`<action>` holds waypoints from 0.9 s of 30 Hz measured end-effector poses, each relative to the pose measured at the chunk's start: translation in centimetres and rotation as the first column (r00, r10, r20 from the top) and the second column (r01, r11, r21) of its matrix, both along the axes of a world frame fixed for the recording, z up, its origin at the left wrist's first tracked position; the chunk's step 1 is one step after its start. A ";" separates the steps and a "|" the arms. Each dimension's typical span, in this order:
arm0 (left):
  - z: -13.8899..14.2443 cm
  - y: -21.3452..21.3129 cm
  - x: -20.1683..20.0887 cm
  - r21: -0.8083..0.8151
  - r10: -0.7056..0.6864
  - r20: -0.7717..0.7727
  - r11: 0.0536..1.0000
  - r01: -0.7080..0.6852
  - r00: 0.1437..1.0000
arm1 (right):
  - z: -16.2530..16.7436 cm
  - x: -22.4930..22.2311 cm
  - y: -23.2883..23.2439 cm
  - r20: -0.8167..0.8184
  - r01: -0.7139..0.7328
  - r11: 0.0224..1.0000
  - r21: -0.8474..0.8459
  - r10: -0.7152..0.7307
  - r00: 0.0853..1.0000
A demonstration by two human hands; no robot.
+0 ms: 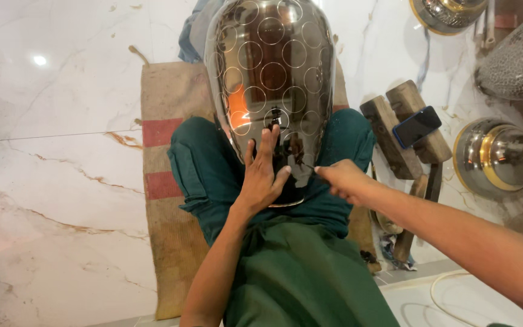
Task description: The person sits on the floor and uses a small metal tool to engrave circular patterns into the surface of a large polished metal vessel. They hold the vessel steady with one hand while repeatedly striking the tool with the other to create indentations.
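Steel vase lay lengthwise between the knees; left hand pressed flat, fingers spread, right hand pinching a thin tool just beside.

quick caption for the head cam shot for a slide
Seated on a woven mat, left hand steadies a polished metal vessel while right hand holds a thin tool to its surface.

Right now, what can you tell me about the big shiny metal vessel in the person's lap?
The metal vessel is a large, rounded, mirror-polished pot, silvery and dark with reflections, its surface marked with rows of outlined circles. It lies across the person's green-trousered legs over a woven mat. The left hand presses flat against its lower part; the right hand holds a thin pointed tool to its surface.
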State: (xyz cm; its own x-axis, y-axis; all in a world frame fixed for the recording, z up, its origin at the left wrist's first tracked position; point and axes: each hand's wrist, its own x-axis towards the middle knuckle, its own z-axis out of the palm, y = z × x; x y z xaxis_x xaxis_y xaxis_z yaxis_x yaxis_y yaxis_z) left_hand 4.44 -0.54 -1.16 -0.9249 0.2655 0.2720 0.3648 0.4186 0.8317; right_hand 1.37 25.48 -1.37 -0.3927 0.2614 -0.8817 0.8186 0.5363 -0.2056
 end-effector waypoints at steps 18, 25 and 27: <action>-0.2 -1.8 -0.5 0.230 0.053 0.136 0.970 -0.083 0.989 | 7.4 0.7 1.3 -0.033 -0.327 -0.421 0.846 0.571 -0.820; -6.1 -6.6 -6.9 0.571 0.269 0.667 0.414 -0.709 0.695 | 3.7 -5.7 3.9 -0.931 -0.289 0.956 0.037 0.139 0.339; -6.4 -6.9 -8.5 0.582 0.051 0.774 0.334 -0.741 0.631 | 1.0 -8.0 3.2 -0.732 0.128 0.812 -0.570 -0.572 0.370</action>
State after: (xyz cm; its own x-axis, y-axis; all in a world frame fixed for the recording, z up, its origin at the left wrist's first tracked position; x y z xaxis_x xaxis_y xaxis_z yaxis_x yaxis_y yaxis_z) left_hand -4.08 -7.48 -7.57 -0.8427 -0.2145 -0.4938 -0.2706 -0.6242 0.7329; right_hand -6.68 28.73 -0.35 -0.9230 0.3340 -0.1911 0.1825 -0.0572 -0.9815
